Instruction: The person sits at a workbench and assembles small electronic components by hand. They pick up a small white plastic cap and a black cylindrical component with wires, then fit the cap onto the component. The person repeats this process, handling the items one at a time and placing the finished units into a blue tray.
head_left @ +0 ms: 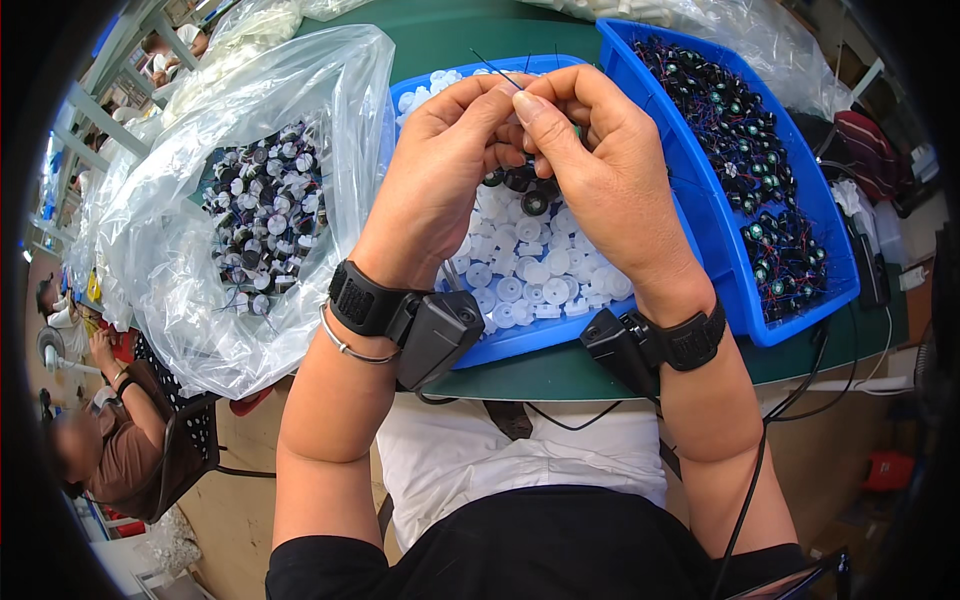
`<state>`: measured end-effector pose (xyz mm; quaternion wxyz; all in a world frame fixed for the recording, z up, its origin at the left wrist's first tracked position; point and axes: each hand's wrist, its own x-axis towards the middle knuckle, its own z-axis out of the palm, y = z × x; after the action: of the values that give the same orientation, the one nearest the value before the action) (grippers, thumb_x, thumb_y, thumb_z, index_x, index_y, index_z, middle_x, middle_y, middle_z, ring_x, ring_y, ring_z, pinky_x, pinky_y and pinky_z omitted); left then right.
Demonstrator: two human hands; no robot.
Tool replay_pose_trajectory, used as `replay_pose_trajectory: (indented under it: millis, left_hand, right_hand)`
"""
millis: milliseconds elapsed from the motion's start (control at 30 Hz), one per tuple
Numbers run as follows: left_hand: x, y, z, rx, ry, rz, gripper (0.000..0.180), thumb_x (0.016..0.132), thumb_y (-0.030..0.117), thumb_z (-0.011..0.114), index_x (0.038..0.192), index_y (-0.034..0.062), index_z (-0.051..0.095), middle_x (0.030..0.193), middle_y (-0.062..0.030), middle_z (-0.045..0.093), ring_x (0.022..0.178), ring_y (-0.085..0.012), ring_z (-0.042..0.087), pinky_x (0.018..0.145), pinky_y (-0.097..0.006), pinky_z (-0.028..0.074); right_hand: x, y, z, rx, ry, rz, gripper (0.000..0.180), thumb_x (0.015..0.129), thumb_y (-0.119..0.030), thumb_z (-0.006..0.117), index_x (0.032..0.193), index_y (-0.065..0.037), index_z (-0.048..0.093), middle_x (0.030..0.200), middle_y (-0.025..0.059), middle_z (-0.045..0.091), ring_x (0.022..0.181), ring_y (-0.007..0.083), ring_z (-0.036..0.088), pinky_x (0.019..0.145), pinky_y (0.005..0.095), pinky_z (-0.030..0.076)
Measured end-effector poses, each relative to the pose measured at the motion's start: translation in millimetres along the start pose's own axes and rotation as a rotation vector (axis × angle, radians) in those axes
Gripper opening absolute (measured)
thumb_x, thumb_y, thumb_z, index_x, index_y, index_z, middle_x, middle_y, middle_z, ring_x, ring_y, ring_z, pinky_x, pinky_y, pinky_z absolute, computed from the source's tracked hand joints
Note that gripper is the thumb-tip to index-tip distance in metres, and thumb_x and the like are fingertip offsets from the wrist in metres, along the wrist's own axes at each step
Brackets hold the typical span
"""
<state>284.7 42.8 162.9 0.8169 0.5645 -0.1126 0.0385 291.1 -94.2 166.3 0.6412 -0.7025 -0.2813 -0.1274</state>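
My left hand (440, 150) and my right hand (605, 150) meet above a blue tray (520, 346), fingers pinched together. A thin black wire (495, 69) sticks out from between their fingertips. What the wire runs to is mostly hidden by my fingers. Just below the hands are several small round black parts (535, 203), lying over a heap of translucent white round plastic caps (555, 290) in the tray. More white caps show at the tray's far left corner.
Left of the tray, an open clear plastic bag (160, 310) holds black-and-white assembled parts (268, 215). At the right stands a deeper blue bin (735, 285) with black wired parts (790, 255). Everything rests on a green table (440, 40). A seated person (130, 440) is at far left.
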Motion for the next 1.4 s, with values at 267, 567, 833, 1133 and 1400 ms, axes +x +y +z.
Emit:
replay_pose_trajectory:
  millis: [267, 567, 833, 1133, 1400]
  left_hand:
    - [0.5, -0.5, -0.6, 0.01, -0.001, 0.0, 0.024, 0.096, 0.025, 0.054, 0.1, 0.0025, 0.064, 0.085, -0.0027, 0.063, 0.073, -0.0093, 0.06, 0.069, -0.023, 0.051]
    - [0.5, -0.9, -1.9, 0.016, -0.015, 0.012, 0.024, 0.097, 0.024, 0.053, 0.101, 0.0025, 0.064, 0.084, -0.0024, 0.063, 0.073, -0.0089, 0.06, 0.069, -0.022, 0.05]
    - [0.7, -0.1, -6.8, -0.003, -0.059, -0.014, 0.02, 0.098, 0.016, 0.05, 0.104, 0.0003, 0.06, 0.097, -0.0072, 0.064, 0.085, -0.0114, 0.063, 0.076, -0.024, 0.052]
    - [0.3, -0.3, -5.3, 0.013, -0.034, -0.005, 0.023, 0.097, 0.019, 0.051, 0.105, 0.0002, 0.061, 0.094, -0.0061, 0.064, 0.082, -0.0109, 0.062, 0.074, -0.024, 0.051]
    - [-0.3, 0.0, 0.1, 0.023, -0.005, 0.007, 0.025, 0.096, 0.025, 0.054, 0.102, 0.0025, 0.064, 0.085, -0.0021, 0.063, 0.073, -0.0083, 0.059, 0.069, -0.021, 0.05]
  right_hand:
    - [0.0, -2.6, 0.2, 0.009, 0.014, 0.004, 0.017, 0.092, -0.013, 0.059, 0.095, 0.004, 0.061, 0.082, 0.0105, 0.067, 0.076, 0.0123, 0.063, 0.064, 0.0254, 0.05]
    - [0.3, -2.8, -0.6, 0.014, 0.003, 0.01, 0.017, 0.092, -0.013, 0.059, 0.095, 0.004, 0.061, 0.081, 0.0102, 0.067, 0.075, 0.0114, 0.063, 0.064, 0.0247, 0.05]
    - [0.2, -2.8, -0.9, -0.004, -0.001, 0.013, 0.017, 0.092, -0.013, 0.059, 0.095, 0.004, 0.061, 0.081, 0.0104, 0.067, 0.074, 0.0118, 0.063, 0.064, 0.025, 0.05]
    - [0.1, 0.2, 0.5, -0.007, 0.005, -0.007, 0.015, 0.094, -0.015, 0.058, 0.096, 0.0, 0.062, 0.077, 0.002, 0.061, 0.069, 0.0057, 0.054, 0.06, 0.0199, 0.045]
    - [-0.1, 0.8, 0.3, -0.01, 0.007, -0.006, 0.014, 0.094, -0.016, 0.058, 0.095, -0.003, 0.062, 0.074, -0.0025, 0.058, 0.066, 0.0021, 0.05, 0.057, 0.0169, 0.042]
